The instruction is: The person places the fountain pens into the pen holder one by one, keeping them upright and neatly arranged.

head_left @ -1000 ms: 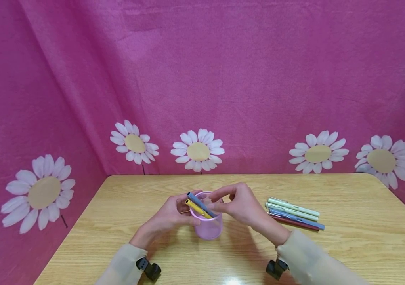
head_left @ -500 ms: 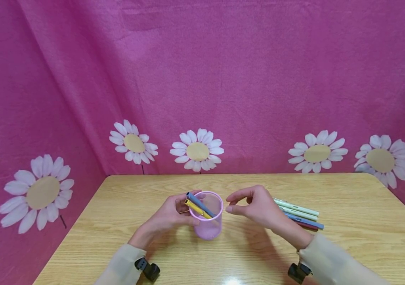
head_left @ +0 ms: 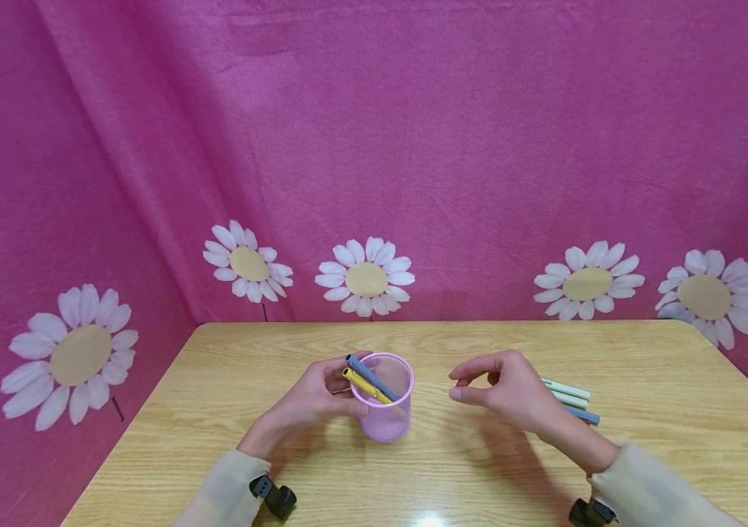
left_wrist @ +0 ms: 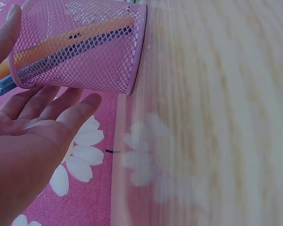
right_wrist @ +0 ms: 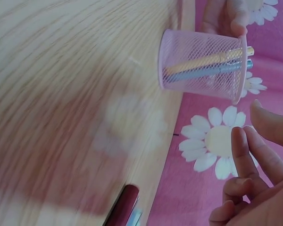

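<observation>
A pink mesh pen cup (head_left: pixel 387 426) stands upright on the table. Inside it lean a yellow pen (head_left: pixel 362 382) and a grey-blue pen (head_left: pixel 377 379), both tilted to the left side of the rim. My left hand (head_left: pixel 308 395) holds the cup from the left, thumb at the front and fingers round the back. Between the cup and a group of pens, my right hand (head_left: pixel 512 388) hovers with loosely bent fingers and nothing in it. Pale green pens (head_left: pixel 571 391) and a blue pen (head_left: pixel 582 414) lie partly hidden behind it; a dark red pen (right_wrist: pixel 124 205) shows in the right wrist view.
The wooden table (head_left: pixel 262 351) has rounded far corners. A magenta cloth (head_left: pixel 479 146) printed with white daisies hangs behind it and along its left side.
My right hand has drawn out of the cup's mouth and moved right towards the lying pens, covering more of them. The left hand and the cup have stayed in place.
</observation>
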The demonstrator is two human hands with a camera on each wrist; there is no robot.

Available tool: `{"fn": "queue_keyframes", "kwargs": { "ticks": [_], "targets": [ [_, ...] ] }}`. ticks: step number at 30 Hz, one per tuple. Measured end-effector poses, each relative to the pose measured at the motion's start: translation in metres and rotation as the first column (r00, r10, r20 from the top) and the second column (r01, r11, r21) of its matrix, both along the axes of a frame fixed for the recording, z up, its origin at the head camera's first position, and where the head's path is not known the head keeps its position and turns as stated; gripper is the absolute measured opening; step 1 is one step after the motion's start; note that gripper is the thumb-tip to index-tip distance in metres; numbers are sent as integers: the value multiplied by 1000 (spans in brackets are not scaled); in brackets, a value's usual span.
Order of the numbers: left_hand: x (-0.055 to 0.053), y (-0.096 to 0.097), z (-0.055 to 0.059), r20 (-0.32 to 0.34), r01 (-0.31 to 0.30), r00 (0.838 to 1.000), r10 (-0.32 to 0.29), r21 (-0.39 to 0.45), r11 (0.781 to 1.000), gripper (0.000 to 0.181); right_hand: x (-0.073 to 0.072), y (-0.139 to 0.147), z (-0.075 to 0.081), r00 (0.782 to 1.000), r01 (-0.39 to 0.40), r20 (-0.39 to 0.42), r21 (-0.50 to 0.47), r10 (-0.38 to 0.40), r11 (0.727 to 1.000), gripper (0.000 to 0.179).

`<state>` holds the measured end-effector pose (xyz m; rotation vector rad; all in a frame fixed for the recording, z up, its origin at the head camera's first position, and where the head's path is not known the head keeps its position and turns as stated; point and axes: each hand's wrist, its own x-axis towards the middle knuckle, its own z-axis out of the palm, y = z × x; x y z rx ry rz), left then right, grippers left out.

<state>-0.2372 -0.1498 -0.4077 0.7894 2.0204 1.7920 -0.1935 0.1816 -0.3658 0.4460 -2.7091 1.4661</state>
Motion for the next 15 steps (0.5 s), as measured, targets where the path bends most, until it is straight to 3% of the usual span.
{"fn": "queue_keyframes", "kwargs": {
  "ticks": [15],
  "targets": [
    [1, 1, 1, 13, -19, 1000, 19, -6, 1000, 81, 8, 42, -14, 999, 33, -5, 57, -33, 998, 24]
  ]
}}
